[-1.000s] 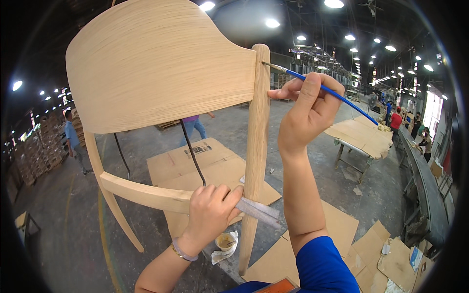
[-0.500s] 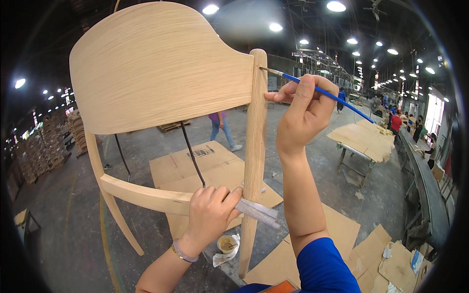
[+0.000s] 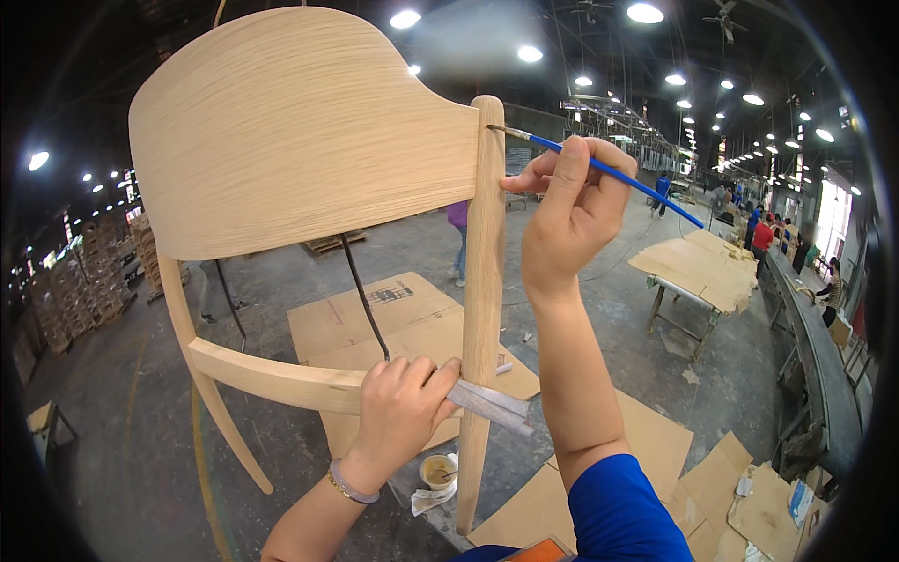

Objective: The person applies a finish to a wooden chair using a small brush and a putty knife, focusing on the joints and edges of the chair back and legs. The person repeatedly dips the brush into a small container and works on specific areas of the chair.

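Observation:
A pale wooden chair frame (image 3: 309, 140) hangs in front of me, its broad curved backrest at the top. My right hand (image 3: 576, 206) pinches a thin blue paintbrush (image 3: 637, 184), whose tip touches the upper part of the right post (image 3: 486, 234) beside the backrest's end. One finger of that hand rests against the post. Lower down, my left hand (image 3: 405, 398) is closed round the chair's cross rail (image 3: 272, 375) near the same post. A folded grey strip (image 3: 496, 408), perhaps sandpaper or cloth, sticks out from its fingers across the post.
A small cup of brownish paste (image 3: 436, 471) sits below on a white cloth. Flattened cardboard (image 3: 375, 318) covers parts of the floor. A low table (image 3: 698, 272) and a long conveyor (image 3: 810, 347) stand to the right. Dark hooked rods (image 3: 363, 295) hang behind the chair. Several people are farther off.
The chair has shifted slightly left, and my right hand and brush have moved left with it. The brush tip stays on the post. A person behind the chair has walked to the right.

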Tool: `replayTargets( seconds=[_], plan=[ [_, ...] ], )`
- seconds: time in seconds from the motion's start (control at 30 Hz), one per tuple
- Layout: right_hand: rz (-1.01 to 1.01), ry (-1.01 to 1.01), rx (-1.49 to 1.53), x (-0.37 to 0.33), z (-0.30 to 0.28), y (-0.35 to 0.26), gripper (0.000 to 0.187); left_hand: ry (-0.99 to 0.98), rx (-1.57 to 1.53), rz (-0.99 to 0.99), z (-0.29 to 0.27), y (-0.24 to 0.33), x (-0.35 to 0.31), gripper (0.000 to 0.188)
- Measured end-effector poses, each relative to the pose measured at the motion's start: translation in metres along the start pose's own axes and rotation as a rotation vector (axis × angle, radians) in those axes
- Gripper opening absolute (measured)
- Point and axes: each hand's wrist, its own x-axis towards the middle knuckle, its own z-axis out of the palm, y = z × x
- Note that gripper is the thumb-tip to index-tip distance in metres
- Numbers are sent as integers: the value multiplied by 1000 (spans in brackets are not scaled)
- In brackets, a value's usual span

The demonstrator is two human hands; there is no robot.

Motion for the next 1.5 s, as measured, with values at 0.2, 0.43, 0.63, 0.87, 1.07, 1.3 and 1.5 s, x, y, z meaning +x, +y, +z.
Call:
replayTargets(
  seconds=[0.2,0.43,0.63,0.87,1.07,1.3,1.5],
  plan=[
    [33,6,8,-7,4,2,11,10,41,19,2,-9,-3,43],
    [10,20,34,-13,8,6,11,11,61,22,5,-15,-5,42],
    [3,31,26,-16,16,14,11,25,71,26,11,-24,-5,41],
    [23,46,36,-25,20,22,10,23,81,18,14,-31,-6,39],
    [10,33,48,-31,22,26,9,22,74,9,16,-37,-6,39],
    [16,44,70,-32,27,29,9,17,69,3,17,-42,-8,39],
    [34,58,65,-34,32,32,10,14,77,1,19,-46,-9,38]
  ],
)
